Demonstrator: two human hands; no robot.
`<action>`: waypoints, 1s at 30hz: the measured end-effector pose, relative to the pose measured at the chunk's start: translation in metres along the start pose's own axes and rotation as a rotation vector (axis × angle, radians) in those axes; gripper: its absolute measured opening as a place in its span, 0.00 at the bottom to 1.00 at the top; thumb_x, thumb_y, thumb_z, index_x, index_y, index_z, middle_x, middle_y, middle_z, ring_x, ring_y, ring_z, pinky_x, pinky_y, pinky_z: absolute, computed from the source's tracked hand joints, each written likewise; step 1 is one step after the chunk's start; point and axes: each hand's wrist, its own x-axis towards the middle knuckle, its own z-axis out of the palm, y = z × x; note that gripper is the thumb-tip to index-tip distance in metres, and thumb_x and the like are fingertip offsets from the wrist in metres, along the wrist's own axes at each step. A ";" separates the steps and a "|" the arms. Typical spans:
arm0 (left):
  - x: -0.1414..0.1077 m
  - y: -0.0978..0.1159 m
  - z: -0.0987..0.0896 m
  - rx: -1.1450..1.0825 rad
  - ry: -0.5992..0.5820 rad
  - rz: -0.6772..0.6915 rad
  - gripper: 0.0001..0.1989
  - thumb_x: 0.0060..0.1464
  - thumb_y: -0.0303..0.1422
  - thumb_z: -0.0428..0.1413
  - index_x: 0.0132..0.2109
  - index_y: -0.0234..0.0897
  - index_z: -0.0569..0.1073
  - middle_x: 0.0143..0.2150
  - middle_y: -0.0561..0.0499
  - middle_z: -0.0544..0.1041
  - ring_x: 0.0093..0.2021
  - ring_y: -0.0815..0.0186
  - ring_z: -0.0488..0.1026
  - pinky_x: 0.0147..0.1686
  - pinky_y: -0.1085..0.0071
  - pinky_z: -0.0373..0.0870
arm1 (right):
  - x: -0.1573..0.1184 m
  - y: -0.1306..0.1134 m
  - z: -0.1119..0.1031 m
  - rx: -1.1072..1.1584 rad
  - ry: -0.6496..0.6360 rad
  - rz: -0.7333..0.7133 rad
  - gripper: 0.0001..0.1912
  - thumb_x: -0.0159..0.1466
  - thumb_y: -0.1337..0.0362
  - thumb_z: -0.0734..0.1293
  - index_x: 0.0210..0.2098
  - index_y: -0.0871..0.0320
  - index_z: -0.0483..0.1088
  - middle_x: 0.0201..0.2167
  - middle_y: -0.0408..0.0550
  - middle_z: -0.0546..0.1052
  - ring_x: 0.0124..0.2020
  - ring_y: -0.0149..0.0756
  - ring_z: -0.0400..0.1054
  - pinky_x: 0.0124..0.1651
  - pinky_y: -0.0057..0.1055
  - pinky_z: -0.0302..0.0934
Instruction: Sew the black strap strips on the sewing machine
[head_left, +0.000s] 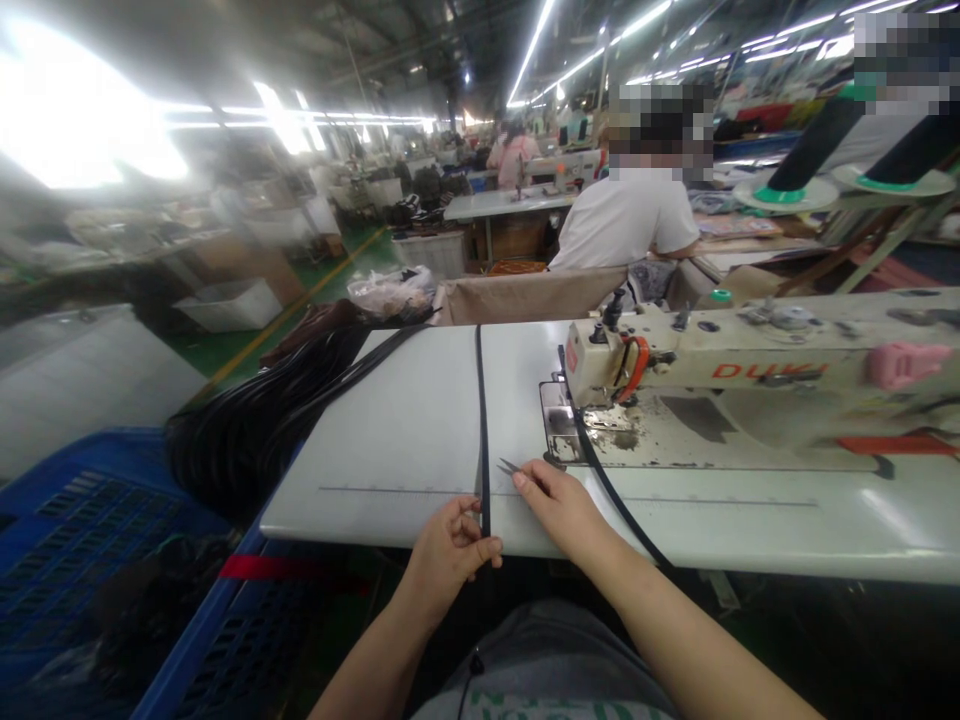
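Observation:
My left hand [448,548] is closed near the table's front edge, its thumb and fingers pinching a narrow black strap [482,425]. The strap runs from there straight back over the white table to its far edge. Just right of it, my right hand [561,502] grips small thread snips [509,466]; their pointed metal tips face the strap, and the handles are hidden in my fingers. Farther right, another black strip [613,492] passes from the sewing machine's needle area down over the front edge. The sewing machine [772,345] stands at the table's right.
Many dark straps [247,425] hang off the table's left side by a blue plastic basket [82,455]. A beige cloth-lined bin [525,298] stands behind the table [390,420]. Beyond it, a person in a white shirt [626,222] sits facing away. Thread cones [814,150] stand at upper right.

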 end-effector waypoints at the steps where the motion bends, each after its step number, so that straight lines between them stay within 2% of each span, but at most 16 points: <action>1: -0.002 0.000 0.000 -0.003 0.007 -0.037 0.33 0.45 0.43 0.72 0.53 0.37 0.68 0.30 0.56 0.75 0.28 0.63 0.80 0.18 0.78 0.62 | -0.001 0.001 0.001 -0.010 -0.006 0.002 0.15 0.71 0.53 0.61 0.31 0.53 0.67 0.29 0.44 0.74 0.34 0.38 0.68 0.38 0.31 0.56; 3: -0.005 0.000 0.000 -0.028 0.015 -0.092 0.35 0.46 0.44 0.71 0.55 0.39 0.65 0.34 0.55 0.75 0.28 0.62 0.81 0.18 0.77 0.65 | -0.004 0.001 0.003 -0.051 -0.013 0.013 0.15 0.72 0.54 0.61 0.30 0.53 0.64 0.28 0.44 0.74 0.34 0.38 0.67 0.38 0.31 0.55; 5: -0.008 0.001 0.000 -0.073 0.019 -0.123 0.33 0.48 0.45 0.69 0.55 0.40 0.64 0.37 0.55 0.74 0.27 0.65 0.80 0.21 0.75 0.71 | -0.007 0.000 0.005 -0.119 -0.020 0.028 0.15 0.72 0.55 0.61 0.30 0.53 0.63 0.29 0.44 0.74 0.34 0.38 0.67 0.37 0.31 0.54; 7: -0.010 0.002 0.000 -0.120 0.005 -0.143 0.30 0.50 0.45 0.67 0.55 0.40 0.65 0.39 0.55 0.72 0.26 0.68 0.79 0.24 0.74 0.74 | -0.010 -0.002 0.007 -0.202 -0.042 0.041 0.14 0.73 0.56 0.62 0.30 0.53 0.63 0.30 0.45 0.74 0.34 0.38 0.67 0.36 0.31 0.51; 11: -0.014 0.008 0.001 -0.224 -0.069 -0.162 0.27 0.52 0.41 0.66 0.55 0.40 0.69 0.42 0.52 0.72 0.27 0.69 0.78 0.22 0.76 0.69 | -0.012 -0.005 0.008 -0.291 -0.070 0.038 0.14 0.73 0.56 0.62 0.31 0.53 0.65 0.31 0.46 0.76 0.35 0.39 0.68 0.34 0.31 0.48; 15: -0.017 0.011 0.004 -0.290 -0.145 -0.138 0.27 0.52 0.39 0.66 0.57 0.40 0.70 0.42 0.51 0.73 0.29 0.66 0.80 0.19 0.79 0.64 | -0.012 -0.003 0.008 -0.270 -0.029 0.047 0.14 0.74 0.55 0.61 0.33 0.53 0.66 0.31 0.46 0.76 0.34 0.39 0.68 0.35 0.31 0.50; 30: -0.018 0.012 0.010 -0.272 -0.282 -0.109 0.29 0.55 0.41 0.66 0.61 0.44 0.68 0.41 0.51 0.72 0.31 0.62 0.82 0.18 0.80 0.67 | -0.017 -0.006 0.005 -0.172 -0.067 -0.044 0.12 0.72 0.58 0.62 0.32 0.52 0.68 0.29 0.42 0.76 0.33 0.36 0.68 0.36 0.30 0.51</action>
